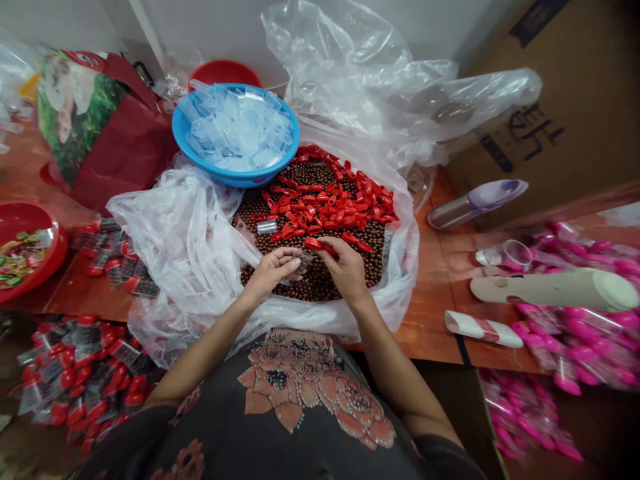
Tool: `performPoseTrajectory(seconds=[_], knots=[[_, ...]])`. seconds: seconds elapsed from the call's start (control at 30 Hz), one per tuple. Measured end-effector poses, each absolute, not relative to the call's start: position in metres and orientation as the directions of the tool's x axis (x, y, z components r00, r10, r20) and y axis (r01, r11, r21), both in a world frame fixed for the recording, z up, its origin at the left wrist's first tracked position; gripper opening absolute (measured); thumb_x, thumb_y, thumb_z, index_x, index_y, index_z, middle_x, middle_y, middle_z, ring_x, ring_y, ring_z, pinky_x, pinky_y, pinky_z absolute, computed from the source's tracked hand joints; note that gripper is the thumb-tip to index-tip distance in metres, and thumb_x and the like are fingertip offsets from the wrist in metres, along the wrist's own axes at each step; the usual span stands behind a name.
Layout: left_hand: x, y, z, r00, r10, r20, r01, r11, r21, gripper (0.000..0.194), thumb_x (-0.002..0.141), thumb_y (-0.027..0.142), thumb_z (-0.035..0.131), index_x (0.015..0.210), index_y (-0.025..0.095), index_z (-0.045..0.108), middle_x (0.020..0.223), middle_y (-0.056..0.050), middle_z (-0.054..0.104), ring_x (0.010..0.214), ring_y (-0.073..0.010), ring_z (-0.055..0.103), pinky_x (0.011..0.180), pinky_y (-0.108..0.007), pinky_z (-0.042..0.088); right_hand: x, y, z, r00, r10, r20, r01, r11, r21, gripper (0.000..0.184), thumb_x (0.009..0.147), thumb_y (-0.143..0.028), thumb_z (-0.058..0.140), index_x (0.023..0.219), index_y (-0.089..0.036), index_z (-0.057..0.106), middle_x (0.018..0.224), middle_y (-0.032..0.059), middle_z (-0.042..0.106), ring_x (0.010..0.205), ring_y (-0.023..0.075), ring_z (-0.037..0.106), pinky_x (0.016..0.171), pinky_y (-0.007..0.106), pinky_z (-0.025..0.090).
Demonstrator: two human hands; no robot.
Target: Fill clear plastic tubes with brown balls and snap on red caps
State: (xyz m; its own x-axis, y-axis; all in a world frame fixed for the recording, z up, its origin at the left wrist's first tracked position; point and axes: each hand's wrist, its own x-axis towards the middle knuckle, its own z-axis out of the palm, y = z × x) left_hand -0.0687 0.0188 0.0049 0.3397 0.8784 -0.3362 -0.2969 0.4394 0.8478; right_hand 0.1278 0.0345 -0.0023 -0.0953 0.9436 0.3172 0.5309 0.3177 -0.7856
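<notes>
From the head camera, the left hand point(270, 273) cups a small clear plastic tube point(301, 262), and the right hand point(346, 270) pinches a red cap point(313, 243) just beside it. Below lie brown beads point(313, 283) and loose red caps point(325, 207) in a plastic bag point(170, 233). A blue basin point(183, 133) of clear tubes point(240, 130) overlaps the beads' far edge. Red-capped packets point(80, 373) lie left of the counter point(425, 333), pink-capped packets point(575, 333) right.

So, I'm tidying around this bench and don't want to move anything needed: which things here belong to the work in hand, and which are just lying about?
In use: left hand with a clear tube; right hand with a red cap; brown balls; loose red caps; blue bowl.

Lying about: cardboard box; scoop; red bowl.
</notes>
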Motion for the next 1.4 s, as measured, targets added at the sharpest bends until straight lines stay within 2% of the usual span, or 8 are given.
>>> performPoseTrajectory(seconds=[0.2,0.33,0.53,0.67,0.87,1.1,1.3,1.4], knots=[[-0.064,0.02,0.009,0.376,0.88,-0.29,-0.294,0.41,0.864,0.054,0.077,0.035,0.073,0.127,0.019,0.061,0.118,-0.009,0.068,0.095,-0.0179,0.066,0.076,-0.03,0.058,0.129,0.013,0.012,-0.187,0.889,0.418,0.45,0.456,-0.768,0.027,0.092,-0.023,0.055,0.115,-0.029,0.065,0.114,0.004,0.07,0.108,0.0197,0.064,0.097,0.041,0.051],[-0.062,0.018,0.011,0.361,0.89,-0.278,-0.284,0.389,0.876,0.058,0.074,0.035,0.076,0.128,0.02,0.061,0.118,-0.009,0.068,0.1,-0.0202,0.065,0.075,-0.03,0.059,0.132,0.006,0.01,-0.213,0.892,0.398,0.38,0.451,-0.808,0.028,0.092,-0.023,0.057,0.118,-0.029,0.065,0.118,0.0044,0.07,0.111,0.0192,0.064,0.1,0.042,0.051],[-0.06,0.016,0.007,0.351,0.911,-0.218,-0.249,0.315,0.916,0.055,0.074,0.034,0.075,0.127,0.022,0.063,0.119,-0.007,0.069,0.099,-0.0196,0.065,0.075,-0.03,0.059,0.137,0.002,0.008,-0.179,0.898,0.402,0.285,0.438,-0.852,0.025,0.091,-0.021,0.058,0.111,-0.031,0.07,0.111,0.0018,0.073,0.105,0.0174,0.068,0.096,0.038,0.054],[-0.062,0.015,0.004,0.342,0.925,-0.164,-0.175,0.235,0.956,0.054,0.078,0.035,0.072,0.129,0.021,0.063,0.119,-0.007,0.069,0.098,-0.0191,0.066,0.08,-0.031,0.057,0.141,0.001,0.01,-0.194,0.897,0.396,0.268,0.437,-0.858,0.026,0.091,-0.02,0.059,0.11,-0.032,0.071,0.11,0.001,0.074,0.104,0.0174,0.068,0.096,0.039,0.055],[-0.065,0.015,0.003,0.314,0.947,-0.07,-0.066,0.095,0.993,0.047,0.081,0.037,0.07,0.124,0.021,0.066,0.121,-0.008,0.069,0.109,-0.0222,0.065,0.098,-0.037,0.05,0.145,-0.001,0.011,-0.23,0.892,0.389,0.256,0.441,-0.86,0.03,0.09,-0.018,0.059,0.112,-0.035,0.07,0.112,0.0003,0.073,0.104,0.0172,0.068,0.096,0.041,0.054],[-0.06,0.012,0.003,0.279,0.958,-0.066,-0.041,0.081,0.996,0.043,0.081,0.037,0.068,0.121,0.021,0.068,0.118,-0.008,0.07,0.103,-0.0193,0.067,0.091,-0.036,0.054,0.143,-0.006,0.012,-0.169,0.909,0.38,0.25,0.413,-0.876,0.031,0.09,-0.017,0.06,0.112,-0.035,0.071,0.108,-0.0008,0.074,0.102,0.0163,0.069,0.093,0.038,0.056],[-0.055,0.014,0.009,0.276,0.96,-0.046,0.006,0.046,0.999,0.039,0.082,0.037,0.065,0.116,0.018,0.07,0.11,-0.008,0.073,0.096,-0.0176,0.067,0.089,-0.035,0.055,0.143,-0.014,0.01,-0.207,0.865,0.456,0.365,0.501,-0.785,0.037,0.09,-0.015,0.057,0.119,-0.036,0.067,0.117,0.001,0.071,0.105,0.0183,0.067,0.092,0.042,0.055],[-0.056,0.017,0.011,0.321,0.947,-0.028,0.032,0.019,0.999,0.037,0.084,0.037,0.064,0.116,0.019,0.07,0.113,-0.007,0.071,0.101,-0.0175,0.065,0.092,-0.034,0.053,0.143,-0.014,0.007,-0.151,0.886,0.438,0.326,0.463,-0.824,0.034,0.091,-0.016,0.058,0.115,-0.036,0.069,0.112,0.0001,0.073,0.103,0.0176,0.068,0.092,0.041,0.055]])
